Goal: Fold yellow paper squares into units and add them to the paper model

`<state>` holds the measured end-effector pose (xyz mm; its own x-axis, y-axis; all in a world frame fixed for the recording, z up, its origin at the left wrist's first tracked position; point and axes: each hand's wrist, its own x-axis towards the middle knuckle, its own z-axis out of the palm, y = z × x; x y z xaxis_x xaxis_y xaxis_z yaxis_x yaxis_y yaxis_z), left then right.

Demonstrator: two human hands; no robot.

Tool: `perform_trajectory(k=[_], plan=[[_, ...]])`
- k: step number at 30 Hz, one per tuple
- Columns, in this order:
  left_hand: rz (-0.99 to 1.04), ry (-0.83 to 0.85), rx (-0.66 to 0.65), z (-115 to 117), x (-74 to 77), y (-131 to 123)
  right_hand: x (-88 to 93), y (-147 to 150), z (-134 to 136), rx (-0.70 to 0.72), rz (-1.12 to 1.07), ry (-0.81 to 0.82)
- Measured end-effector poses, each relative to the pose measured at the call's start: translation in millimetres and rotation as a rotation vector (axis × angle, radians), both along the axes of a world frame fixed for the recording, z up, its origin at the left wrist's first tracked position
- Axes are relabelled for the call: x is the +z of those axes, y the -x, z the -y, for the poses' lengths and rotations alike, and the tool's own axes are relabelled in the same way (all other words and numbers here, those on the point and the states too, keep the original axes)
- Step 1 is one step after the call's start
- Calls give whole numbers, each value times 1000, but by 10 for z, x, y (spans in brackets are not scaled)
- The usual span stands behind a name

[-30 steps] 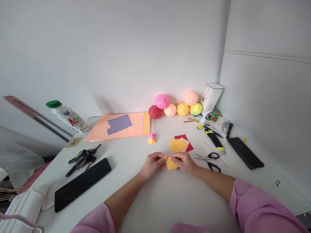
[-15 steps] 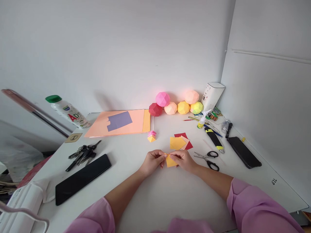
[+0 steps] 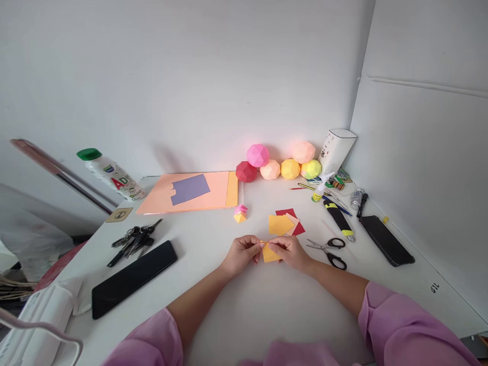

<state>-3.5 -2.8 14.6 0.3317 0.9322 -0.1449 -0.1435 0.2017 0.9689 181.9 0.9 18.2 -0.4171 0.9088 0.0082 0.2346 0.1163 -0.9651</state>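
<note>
Both hands meet over the middle of the white table (image 3: pixel 267 310) on a small orange paper piece (image 3: pixel 270 253). My left hand (image 3: pixel 243 252) pinches its left top corner with curled fingers. My right hand (image 3: pixel 290 251) pinches the right side of the same piece. Just beyond lie loose paper squares (image 3: pixel 284 224), orange over pale and red ones. A small folded pink and yellow paper unit (image 3: pixel 240 213) sits farther left of them.
Several paper balls (image 3: pixel 280 165) line the back wall beside a white carton (image 3: pixel 337 151). Scissors (image 3: pixel 331 251), a cutter (image 3: pixel 338 216), a glue bottle (image 3: pixel 319 190) and a phone (image 3: pixel 386 239) lie right. Peach sheets (image 3: pixel 190 192), keys (image 3: pixel 135 239), a black phone (image 3: pixel 133 277) and a bottle (image 3: pixel 110 174) lie left.
The view has shifted slightly. Both hands stay pinched on the orange paper piece with only small finger movements.
</note>
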Motion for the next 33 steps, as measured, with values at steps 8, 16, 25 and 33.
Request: perform_trajectory(k=[8,16,25,33], plan=[[5,0,1,-3,-9,-4,6,2,1,-5,7,-10],[-15,10,8,9,41,-16,-3,-3,0,1,13,-13],[-4,1,-2,2,13,-10,25,-5,11,7,19,-1],[7,2,1,9,13,-6,46,2,9,0,23,0]])
